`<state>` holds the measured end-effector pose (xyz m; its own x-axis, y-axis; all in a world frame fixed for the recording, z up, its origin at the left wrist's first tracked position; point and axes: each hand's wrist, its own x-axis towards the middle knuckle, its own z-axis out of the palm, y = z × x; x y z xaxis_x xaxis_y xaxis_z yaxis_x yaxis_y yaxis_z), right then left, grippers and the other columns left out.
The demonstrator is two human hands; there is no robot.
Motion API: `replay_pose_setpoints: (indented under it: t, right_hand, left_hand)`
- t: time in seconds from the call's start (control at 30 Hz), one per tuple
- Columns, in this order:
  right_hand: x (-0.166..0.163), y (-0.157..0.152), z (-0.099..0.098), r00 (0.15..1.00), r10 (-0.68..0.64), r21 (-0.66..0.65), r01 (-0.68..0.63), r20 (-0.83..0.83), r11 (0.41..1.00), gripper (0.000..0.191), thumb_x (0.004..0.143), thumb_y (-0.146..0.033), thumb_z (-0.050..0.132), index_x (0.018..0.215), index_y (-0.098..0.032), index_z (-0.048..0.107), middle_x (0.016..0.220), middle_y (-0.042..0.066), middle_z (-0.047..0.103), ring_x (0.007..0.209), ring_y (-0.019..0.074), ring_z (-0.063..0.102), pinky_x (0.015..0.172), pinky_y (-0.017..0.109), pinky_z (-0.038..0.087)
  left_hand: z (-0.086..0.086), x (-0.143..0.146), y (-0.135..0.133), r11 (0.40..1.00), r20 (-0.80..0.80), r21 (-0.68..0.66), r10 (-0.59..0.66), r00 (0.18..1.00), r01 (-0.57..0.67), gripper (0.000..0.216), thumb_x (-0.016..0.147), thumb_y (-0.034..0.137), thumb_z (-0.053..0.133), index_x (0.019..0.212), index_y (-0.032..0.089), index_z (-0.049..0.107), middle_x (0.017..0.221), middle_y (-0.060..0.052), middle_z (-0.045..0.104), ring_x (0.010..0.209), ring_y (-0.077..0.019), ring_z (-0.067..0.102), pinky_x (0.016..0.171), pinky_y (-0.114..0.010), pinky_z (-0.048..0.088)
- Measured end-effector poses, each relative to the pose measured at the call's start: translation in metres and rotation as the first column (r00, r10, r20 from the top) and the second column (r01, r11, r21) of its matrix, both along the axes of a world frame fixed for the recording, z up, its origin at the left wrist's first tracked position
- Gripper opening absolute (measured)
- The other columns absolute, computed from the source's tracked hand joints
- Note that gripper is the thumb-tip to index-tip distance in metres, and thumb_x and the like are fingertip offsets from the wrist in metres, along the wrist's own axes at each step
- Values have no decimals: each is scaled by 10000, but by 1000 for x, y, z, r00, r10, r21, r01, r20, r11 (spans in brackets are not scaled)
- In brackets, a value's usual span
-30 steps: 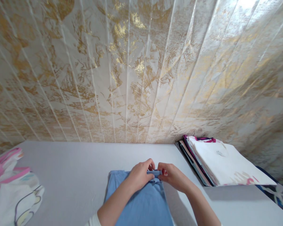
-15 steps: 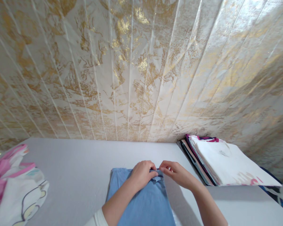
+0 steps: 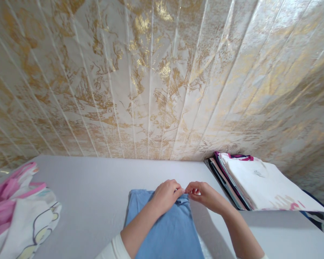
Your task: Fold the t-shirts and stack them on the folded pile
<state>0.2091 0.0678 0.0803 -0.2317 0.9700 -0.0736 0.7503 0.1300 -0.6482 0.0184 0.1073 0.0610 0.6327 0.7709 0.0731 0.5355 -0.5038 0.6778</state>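
A blue garment (image 3: 167, 230) lies flat on the white surface in front of me, its far edge level with my hands. What kind of garment it is I cannot tell. My left hand (image 3: 167, 194) rests over its far edge, fingers closed on the cloth near the right corner. Close beside it, my right hand (image 3: 201, 193) pinches that same corner between thumb and fingertips. The cloth is bunched into a small fold just below the fingers.
On the right stands a stack of folded clothes (image 3: 267, 183), a white printed one on top. A loose pink and white garment (image 3: 24, 212) lies crumpled at the left. Behind the white surface (image 3: 91, 187) hangs a gold-patterned curtain (image 3: 151, 90).
My left hand has shifted slightly right, its fingertips nearer to the right hand's at the corner. The whole view has moved a little. Both hands stay on the blue garment.
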Motion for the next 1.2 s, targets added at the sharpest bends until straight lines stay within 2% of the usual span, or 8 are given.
replay_pose_setpoints:
  t: [0.2,0.5,0.7,0.83,0.93,1.2]
  right_hand:
    - [-3,-2,0,1000,-7,18,7,-13,1000,161,712,-121,501,801,-190,616,737,8,640,695,149,561,658,243,423]
    - [-4,-2,-4,998,0,43,3,-67,999,128,729,-112,509,811,-209,528,740,-5,617,684,143,543,645,242,428]
    - [-5,-2,-2,997,8,54,-4,-75,999,155,732,-80,497,819,-206,523,729,-17,593,674,136,534,646,239,416]
    - [-5,-2,-2,997,7,51,-4,-74,999,144,728,-93,508,814,-208,513,736,-16,598,674,135,528,642,237,415]
    - [-6,-2,-2,997,-3,45,6,-73,999,124,729,-115,518,812,-207,514,735,-11,608,672,137,532,637,238,419]
    - [-5,-2,-3,997,-4,48,7,-74,999,188,709,-88,491,846,-208,539,746,-7,635,675,135,551,637,235,431]
  left_hand:
    - [-1,2,1,1000,3,-7,-17,1000,17,167,849,177,599,897,218,754,975,-32,699,975,-198,618,862,-265,427]
    - [2,7,-1,1000,-12,-9,-7,1000,7,112,831,259,656,852,239,764,950,-25,704,973,-217,613,851,-277,431]
    - [4,11,-1,999,-50,-11,46,998,-47,298,934,286,502,808,196,756,893,-59,703,842,-204,637,740,-278,435]
    - [2,11,-1,998,-46,-16,53,998,-54,162,858,286,611,828,223,758,913,-34,710,884,-201,637,750,-262,436]
    - [1,12,-2,998,-34,-20,55,998,-56,146,831,314,640,839,231,760,930,-28,716,912,-207,640,768,-267,444]
    - [1,19,-5,996,-16,-4,92,996,-92,159,775,167,591,761,214,742,881,-35,709,871,-204,644,775,-271,457]
